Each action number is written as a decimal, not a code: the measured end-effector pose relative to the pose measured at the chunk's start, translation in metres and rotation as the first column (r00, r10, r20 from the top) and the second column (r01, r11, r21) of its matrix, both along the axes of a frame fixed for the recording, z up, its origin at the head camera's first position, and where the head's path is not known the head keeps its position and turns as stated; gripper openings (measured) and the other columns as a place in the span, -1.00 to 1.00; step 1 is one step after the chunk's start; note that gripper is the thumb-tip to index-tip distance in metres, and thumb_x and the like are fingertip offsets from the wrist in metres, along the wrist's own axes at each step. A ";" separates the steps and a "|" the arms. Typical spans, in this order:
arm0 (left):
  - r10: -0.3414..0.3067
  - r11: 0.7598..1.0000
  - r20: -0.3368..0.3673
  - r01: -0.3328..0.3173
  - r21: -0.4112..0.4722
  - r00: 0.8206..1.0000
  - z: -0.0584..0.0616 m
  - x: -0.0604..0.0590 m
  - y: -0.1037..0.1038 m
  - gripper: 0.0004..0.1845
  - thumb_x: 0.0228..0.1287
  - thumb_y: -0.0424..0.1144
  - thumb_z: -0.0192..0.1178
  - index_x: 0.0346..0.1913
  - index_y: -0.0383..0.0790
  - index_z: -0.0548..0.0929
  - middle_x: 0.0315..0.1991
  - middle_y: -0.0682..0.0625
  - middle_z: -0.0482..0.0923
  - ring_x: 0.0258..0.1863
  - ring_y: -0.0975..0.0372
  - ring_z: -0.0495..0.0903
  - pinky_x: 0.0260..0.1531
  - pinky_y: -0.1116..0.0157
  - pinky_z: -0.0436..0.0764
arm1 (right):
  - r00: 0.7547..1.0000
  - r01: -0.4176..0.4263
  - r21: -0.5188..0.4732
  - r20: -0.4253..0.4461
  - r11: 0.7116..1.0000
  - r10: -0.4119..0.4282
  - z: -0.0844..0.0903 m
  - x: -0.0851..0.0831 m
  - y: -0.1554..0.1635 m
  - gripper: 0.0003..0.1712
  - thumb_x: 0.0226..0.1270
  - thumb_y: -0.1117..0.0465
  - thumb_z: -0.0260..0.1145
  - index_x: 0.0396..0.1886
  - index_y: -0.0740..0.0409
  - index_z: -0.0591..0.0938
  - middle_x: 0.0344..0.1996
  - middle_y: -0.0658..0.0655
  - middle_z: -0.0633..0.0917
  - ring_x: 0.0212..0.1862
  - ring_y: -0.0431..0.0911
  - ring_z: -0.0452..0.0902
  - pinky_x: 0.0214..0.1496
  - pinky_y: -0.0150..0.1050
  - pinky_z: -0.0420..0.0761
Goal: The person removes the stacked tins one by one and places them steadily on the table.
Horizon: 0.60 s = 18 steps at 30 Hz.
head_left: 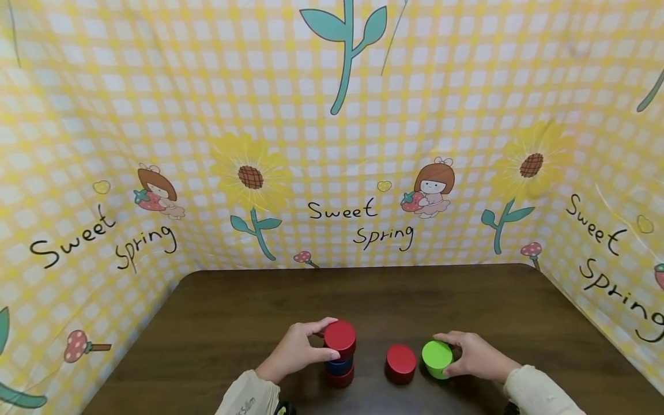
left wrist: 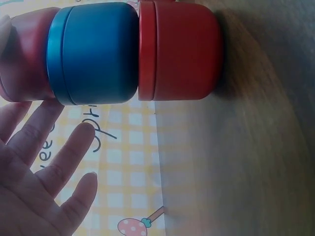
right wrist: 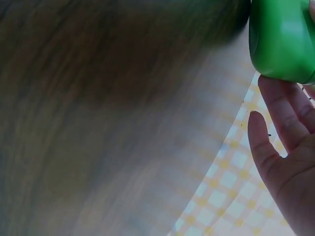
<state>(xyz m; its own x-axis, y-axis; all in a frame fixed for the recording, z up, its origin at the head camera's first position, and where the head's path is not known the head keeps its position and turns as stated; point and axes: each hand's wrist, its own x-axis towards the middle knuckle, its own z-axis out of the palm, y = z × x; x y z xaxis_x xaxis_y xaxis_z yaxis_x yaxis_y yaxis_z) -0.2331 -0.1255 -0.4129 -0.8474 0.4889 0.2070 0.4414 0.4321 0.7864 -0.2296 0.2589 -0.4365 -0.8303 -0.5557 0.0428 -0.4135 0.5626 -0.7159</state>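
A stack of three small lidded canisters stands on the table before my left hand [head_left: 301, 350]. Thumb and fingers of that hand grip the red top canister [head_left: 340, 339] from its left side. Beneath it come a blue canister [left wrist: 98, 54] and a red bottom canister [left wrist: 184, 51], which rests on the wood. The stack shows sideways in the left wrist view. My right hand [head_left: 479, 357] holds a bright green canister [head_left: 437, 358] between thumb and fingers, from the right. In the right wrist view, part of the green canister is cut off by the frame edge.
Another red canister [head_left: 401, 364] stands upright between the stack and the green one, close to the latter. The dark wooden table [head_left: 249, 305] is bordered at the back and sides by a yellow checked cloth [head_left: 321, 144] with printed flowers.
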 end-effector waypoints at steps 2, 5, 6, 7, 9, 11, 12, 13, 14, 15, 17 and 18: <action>-0.009 1.000 0.002 0.009 0.006 1.000 0.001 0.000 0.001 -0.34 0.14 -0.04 0.38 0.22 -0.38 0.51 -0.16 -0.01 0.68 -0.16 0.21 0.57 -0.02 -0.14 0.46 | 1.000 -0.003 0.012 -0.018 1.000 0.003 0.000 0.000 0.002 -0.22 -0.04 0.20 0.55 0.15 0.51 0.48 -0.15 0.09 0.60 -0.24 -0.31 0.41 -0.26 -0.33 0.48; -0.013 1.000 0.015 0.013 0.006 1.000 0.003 0.000 0.000 -0.33 0.14 -0.05 0.38 0.23 -0.37 0.51 -0.14 -0.02 0.68 -0.14 0.18 0.58 -0.01 -0.14 0.46 | 1.000 -0.010 0.021 -0.025 1.000 0.011 0.000 0.000 0.003 -0.21 -0.04 0.19 0.55 0.16 0.51 0.47 -0.16 0.07 0.59 -0.25 -0.31 0.39 -0.27 -0.34 0.47; -0.013 1.000 0.014 0.013 0.002 1.000 0.003 0.000 0.001 -0.34 0.13 -0.06 0.39 0.23 -0.37 0.51 -0.14 -0.03 0.68 -0.14 0.17 0.58 -0.01 -0.14 0.46 | 1.000 -0.013 0.023 -0.024 1.000 0.013 0.000 -0.001 0.003 -0.21 -0.04 0.19 0.54 0.16 0.51 0.47 -0.16 0.06 0.59 -0.26 -0.31 0.39 -0.27 -0.34 0.46; -0.011 1.000 0.024 0.011 0.008 1.000 0.004 0.000 0.001 -0.34 0.13 -0.07 0.40 0.23 -0.37 0.51 -0.14 -0.03 0.68 -0.13 0.15 0.58 0.00 -0.15 0.45 | 1.000 -0.014 0.026 -0.022 1.000 0.015 0.000 -0.001 0.003 -0.21 -0.04 0.19 0.54 0.16 0.51 0.47 -0.16 0.07 0.58 -0.27 -0.31 0.38 -0.28 -0.34 0.46; -0.006 1.000 0.021 0.006 -0.008 1.000 0.004 -0.001 0.002 -0.35 0.12 -0.09 0.40 0.23 -0.35 0.52 -0.14 -0.03 0.68 -0.13 0.14 0.59 0.01 -0.15 0.44 | 1.000 -0.016 0.030 -0.014 0.999 0.016 0.000 -0.001 0.004 -0.22 -0.03 0.20 0.54 0.16 0.50 0.47 -0.15 0.08 0.57 -0.27 -0.31 0.38 -0.29 -0.34 0.45; -0.001 1.000 0.018 0.002 -0.017 1.000 0.004 -0.001 0.002 -0.35 0.11 -0.10 0.41 0.23 -0.35 0.52 -0.15 -0.03 0.69 -0.13 0.13 0.59 0.02 -0.15 0.44 | 1.000 -0.017 0.034 -0.012 0.999 0.017 -0.001 -0.001 0.004 -0.22 -0.03 0.20 0.54 0.16 0.50 0.47 -0.14 0.09 0.57 -0.27 -0.31 0.38 -0.29 -0.34 0.46; 0.002 1.000 0.016 -0.002 -0.023 1.000 0.004 -0.001 0.002 -0.35 0.10 -0.10 0.41 0.22 -0.34 0.53 -0.15 -0.03 0.69 -0.13 0.13 0.59 0.02 -0.15 0.43 | 1.000 -0.018 0.036 -0.012 0.999 0.018 -0.001 -0.001 0.005 -0.22 -0.03 0.20 0.54 0.16 0.50 0.48 -0.14 0.10 0.57 -0.26 -0.31 0.39 -0.28 -0.34 0.46; 0.005 1.000 0.014 -0.005 -0.025 1.000 0.004 -0.001 0.002 -0.36 0.10 -0.10 0.42 0.22 -0.33 0.53 -0.15 -0.03 0.69 -0.13 0.12 0.59 0.02 -0.15 0.43 | 1.000 -0.018 0.036 -0.010 0.999 0.018 -0.001 -0.002 0.005 -0.22 -0.04 0.20 0.54 0.16 0.50 0.48 -0.14 0.10 0.57 -0.26 -0.31 0.39 -0.28 -0.34 0.46; 0.006 1.000 0.012 -0.006 -0.025 1.000 0.004 -0.002 0.002 -0.36 0.10 -0.10 0.42 0.21 -0.33 0.54 -0.16 -0.04 0.69 -0.13 0.11 0.59 0.03 -0.16 0.42 | 1.000 -0.019 0.035 -0.007 0.999 0.019 -0.002 -0.002 0.005 -0.22 -0.04 0.20 0.54 0.16 0.50 0.48 -0.14 0.10 0.57 -0.26 -0.31 0.39 -0.28 -0.34 0.46; 0.008 1.000 0.013 -0.007 -0.024 1.000 0.004 -0.002 0.002 -0.36 0.09 -0.10 0.42 0.21 -0.33 0.54 -0.16 -0.04 0.69 -0.13 0.10 0.59 0.03 -0.16 0.42 | 1.000 -0.020 0.032 0.000 0.999 0.020 -0.002 -0.002 0.005 -0.22 -0.04 0.20 0.54 0.16 0.50 0.48 -0.14 0.09 0.57 -0.25 -0.31 0.39 -0.27 -0.34 0.47; 0.007 1.000 0.015 -0.007 -0.017 1.000 0.003 -0.002 0.002 -0.36 0.09 -0.10 0.42 0.21 -0.33 0.54 -0.15 -0.05 0.69 -0.13 0.09 0.59 0.03 -0.17 0.42 | 1.000 -0.024 0.026 0.014 0.999 0.024 -0.003 -0.002 0.005 -0.23 -0.04 0.20 0.54 0.15 0.49 0.48 -0.14 0.08 0.57 -0.25 -0.31 0.39 -0.26 -0.34 0.47; 0.007 1.000 0.015 -0.007 -0.016 1.000 0.003 -0.002 0.002 -0.36 0.09 -0.10 0.42 0.21 -0.33 0.54 -0.15 -0.06 0.69 -0.13 0.09 0.59 0.03 -0.17 0.42 | 0.999 -0.026 0.021 0.023 0.999 0.025 -0.003 -0.002 0.005 -0.23 -0.04 0.20 0.54 0.15 0.49 0.49 -0.14 0.08 0.56 -0.24 -0.30 0.39 -0.26 -0.34 0.47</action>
